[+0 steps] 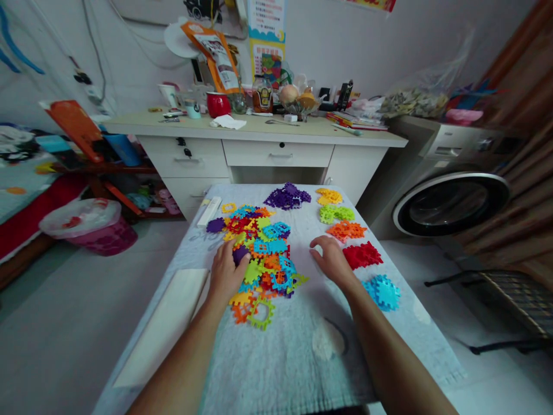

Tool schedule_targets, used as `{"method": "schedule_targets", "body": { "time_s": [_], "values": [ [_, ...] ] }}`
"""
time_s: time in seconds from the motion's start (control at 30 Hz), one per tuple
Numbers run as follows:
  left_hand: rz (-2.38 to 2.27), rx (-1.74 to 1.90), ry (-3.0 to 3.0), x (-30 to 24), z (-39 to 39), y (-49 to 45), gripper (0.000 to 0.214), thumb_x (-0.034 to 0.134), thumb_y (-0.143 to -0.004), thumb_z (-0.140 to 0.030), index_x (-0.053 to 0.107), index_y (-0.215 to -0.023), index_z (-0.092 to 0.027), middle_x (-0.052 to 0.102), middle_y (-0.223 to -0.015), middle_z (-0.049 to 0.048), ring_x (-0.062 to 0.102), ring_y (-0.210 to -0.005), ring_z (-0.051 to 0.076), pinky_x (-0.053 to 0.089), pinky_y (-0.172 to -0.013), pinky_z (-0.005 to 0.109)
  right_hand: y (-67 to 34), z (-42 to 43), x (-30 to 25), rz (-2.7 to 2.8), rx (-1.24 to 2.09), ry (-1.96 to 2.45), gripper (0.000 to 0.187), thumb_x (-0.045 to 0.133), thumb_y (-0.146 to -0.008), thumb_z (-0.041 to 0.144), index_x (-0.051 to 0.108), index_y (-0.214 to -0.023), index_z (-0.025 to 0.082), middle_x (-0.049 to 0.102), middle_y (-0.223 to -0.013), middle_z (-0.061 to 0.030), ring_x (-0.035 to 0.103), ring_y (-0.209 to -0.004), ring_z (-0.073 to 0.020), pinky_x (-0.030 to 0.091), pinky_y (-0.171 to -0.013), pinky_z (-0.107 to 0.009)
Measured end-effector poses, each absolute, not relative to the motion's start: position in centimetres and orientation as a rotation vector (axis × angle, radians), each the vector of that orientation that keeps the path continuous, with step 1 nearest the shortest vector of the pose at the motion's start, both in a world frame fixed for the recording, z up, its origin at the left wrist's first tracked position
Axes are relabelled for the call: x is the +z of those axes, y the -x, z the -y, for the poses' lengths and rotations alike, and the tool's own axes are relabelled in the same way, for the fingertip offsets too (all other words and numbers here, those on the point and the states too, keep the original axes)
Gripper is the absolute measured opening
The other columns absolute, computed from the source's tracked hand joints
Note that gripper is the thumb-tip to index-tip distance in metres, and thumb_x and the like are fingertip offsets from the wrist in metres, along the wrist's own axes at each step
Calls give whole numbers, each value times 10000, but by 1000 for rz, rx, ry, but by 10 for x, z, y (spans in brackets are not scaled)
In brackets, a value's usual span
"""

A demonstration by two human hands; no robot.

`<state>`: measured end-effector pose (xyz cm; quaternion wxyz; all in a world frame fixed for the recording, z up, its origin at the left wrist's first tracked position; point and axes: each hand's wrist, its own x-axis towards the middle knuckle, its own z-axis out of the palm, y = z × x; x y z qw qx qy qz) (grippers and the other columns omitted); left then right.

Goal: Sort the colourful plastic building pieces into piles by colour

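Note:
A mixed heap of flat, notched plastic building pieces (270,246) in several colours lies on the cloth-covered table. At the heap's left edge, my left hand (227,270) has its thumb and fingers around a purple building piece (240,255). My right hand (332,258) hovers between the heap and the red pile, fingers curved and apart, with nothing visible in it. Along the right side run single-colour piles: yellow (329,196), green (337,214), orange (346,230), red (363,255) and blue (383,292). A purple pile (288,196) sits at the far edge.
Left of the heap are a long pale board (164,328) and a small white box (209,212). Beyond the table stands a white cabinet (276,153) with jars and packets on top. A washing machine (449,173) and a woven chair (518,300) are at right, a pink bin (99,233) at left.

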<state>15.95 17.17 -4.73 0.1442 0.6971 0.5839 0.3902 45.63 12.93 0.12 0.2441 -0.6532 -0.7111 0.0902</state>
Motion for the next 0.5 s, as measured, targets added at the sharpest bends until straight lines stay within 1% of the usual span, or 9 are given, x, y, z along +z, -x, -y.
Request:
{"method": "schedule_targets", "body": {
  "time_s": [0.07,0.2,0.33,0.4,0.5],
  "values": [
    [-1690,1138,-2007,-47,-171,-160,493,542,-858,-428,483,-1292,-202,543,-1290,136,486,-1273,298,389,-1099,501,-435,-125,-7,2014,330,1659,195,535,-871,168,656,-1024,166,666,-1054,-102,563,-1016,-224,396,-945,-355],
    [-1706,1167,-2007,-45,-169,-161,467,528,-867,-416,499,-1271,-183,543,-1281,141,488,-1263,290,388,-1103,485,-413,-122,-15,2063,456,1472,321,468,-855,128,628,-1132,155,664,-1132,-101,564,-1066,-220,385,-982,-360],
    [-1704,1192,-1990,-44,-168,-162,452,537,-861,-400,500,-1264,-201,542,-1275,129,490,-1259,283,389,-1102,487,-412,-122,-18,2118,580,1331,417,522,-835,249,577,-1239,158,643,-1189,-112,556,-1101,-245,383,-996,-396],
    [-1700,1198,-1988,-44,-168,-162,445,538,-858,-396,501,-1257,-203,543,-1270,126,493,-1255,281,390,-1101,486,-413,-121,-19,2123,600,1320,454,559,-806,276,570,-1243,156,629,-1213,-121,547,-1124,-258,376,-1009,-409],
    [-1703,1199,-1987,-44,-169,-162,436,533,-858,-394,501,-1250,-206,542,-1266,124,494,-1252,281,395,-1096,482,-414,-121,-21,2083,632,1323,387,578,-777,233,599,-1159,176,640,-1170,-99,558,-1103,-244,384,-1001,-396]
  ]
}}
